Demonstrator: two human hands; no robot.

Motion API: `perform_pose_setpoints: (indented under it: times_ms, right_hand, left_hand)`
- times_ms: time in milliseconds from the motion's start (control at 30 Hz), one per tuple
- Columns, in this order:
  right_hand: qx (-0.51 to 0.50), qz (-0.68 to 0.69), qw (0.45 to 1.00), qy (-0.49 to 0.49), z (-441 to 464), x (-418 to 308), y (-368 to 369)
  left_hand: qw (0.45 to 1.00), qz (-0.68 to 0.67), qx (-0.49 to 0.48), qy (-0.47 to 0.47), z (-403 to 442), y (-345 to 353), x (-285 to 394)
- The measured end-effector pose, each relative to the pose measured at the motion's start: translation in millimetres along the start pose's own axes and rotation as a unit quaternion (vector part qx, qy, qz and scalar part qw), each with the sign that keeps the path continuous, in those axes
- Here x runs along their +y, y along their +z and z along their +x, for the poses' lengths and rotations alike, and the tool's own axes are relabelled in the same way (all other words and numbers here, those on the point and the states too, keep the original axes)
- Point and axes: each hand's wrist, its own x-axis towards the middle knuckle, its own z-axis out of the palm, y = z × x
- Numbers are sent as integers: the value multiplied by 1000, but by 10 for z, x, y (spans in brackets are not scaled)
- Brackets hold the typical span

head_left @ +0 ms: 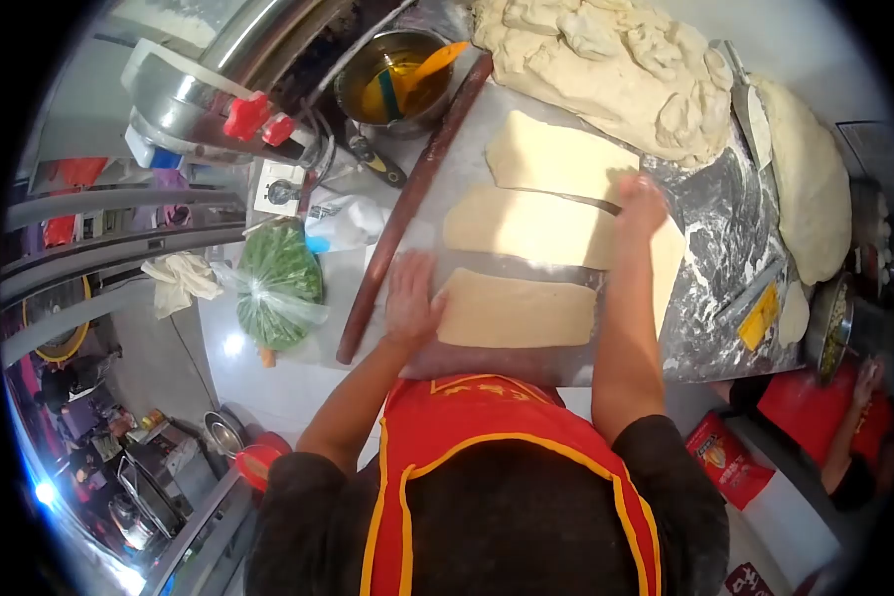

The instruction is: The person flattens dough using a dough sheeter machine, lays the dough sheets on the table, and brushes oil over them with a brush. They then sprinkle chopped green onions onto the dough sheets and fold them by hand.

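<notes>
Three flat sheets of dough lie side by side on the table: a far dough sheet (556, 154), a middle dough sheet (526, 228) and a near dough sheet (517, 310). My left hand (414, 296) rests flat, fingers stretched out, at the left end of the near sheet. At the right ends of the far and middle sheets is my right hand (642, 204), its fingers curled closed; what they hold, if anything, is hidden. Another dough strip (669, 260) shows beside my right forearm, partly covered by it.
A long rolling pin (407, 219) lies left of the sheets. Behind it stands a metal bowl (353, 84) with an orange-handled brush (432, 65). A large dough mass (616, 84) fills the back. Right are a yellow-handled scraper (758, 318) and bagged greens (280, 273) sit left. Another person's arm (844, 432) shows far right.
</notes>
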Motion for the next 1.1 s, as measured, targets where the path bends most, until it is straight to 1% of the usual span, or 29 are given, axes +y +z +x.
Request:
perform_pose_setpoints:
  times_ms: [33,67,100,167,200,300,400,467,500,533,567,633,700,767,833,900,933,967,1000,1033,1100]
  right_hand:
    - [-30,-26,999,-6,-88,77,79]
    - [-110,36,991,69,-425,79,414]
    - [-122,44,989,76,-440,57,435]
    - [-95,51,993,54,-220,32,227]
    - [-29,70,995,64,-214,-77,145]
    - [-36,111,992,54,-100,-175,-326]
    - [-32,68,996,42,-270,-124,-626]
    - [49,25,998,-21,-563,5,-470]
    - [24,-33,999,-9,-778,65,-353]
    - [-122,-10,992,-43,-928,249,-344]
    - [-216,11,976,-34,-1214,254,-134]
    - [-168,-4,984,57,-1400,209,-9]
    - [-154,31,987,45,-1135,227,-280]
    - [-43,22,998,40,-834,160,-555]
    - [-16,26,999,22,-824,70,-623]
    - [-54,26,998,8,-1004,234,-431]
    - [-109,-36,993,-10,-1150,331,-292]
    - [-196,-147,968,-53,-1257,403,-166]
    - [-202,-28,978,37,-1441,398,54]
    - [-173,15,980,99,-1550,333,185]
    - [-135,0,989,64,-1354,465,12]
  left_hand:
    - [1000,0,2,1,-4,7,3]
    - [1000,1,2,1,-1,11,5]
    - [1000,3,4,2,3,9,-5]
    - [1000,2,0,-3,-10,12,-10]
    - [1000,0,-1,-4,-7,15,-15]
    - [1000,11,-7,6,-2,8,-1]
    - [999,19,-23,-16,1,16,3]
    - [1000,21,-10,-7,5,8,13]
    - [1000,23,-4,-1,9,10,18]
    - [1000,20,1,4,10,13,21]
    - [1000,19,5,11,13,20,18]
    - [999,19,16,22,1,25,9]
    - [1000,17,-2,11,-4,10,18]
    - [1000,15,-2,15,17,-8,19]
    - [999,11,11,35,14,-9,37]
    - [1000,12,0,25,18,-13,46]
    - [1000,13,-6,21,21,-21,40]
    - [1000,12,-11,17,21,-25,41]
    - [1000,10,-17,13,22,-27,48]
    - [1000,10,-22,11,26,-39,40]
    - [1000,-4,-3,16,-4,-1,-9]
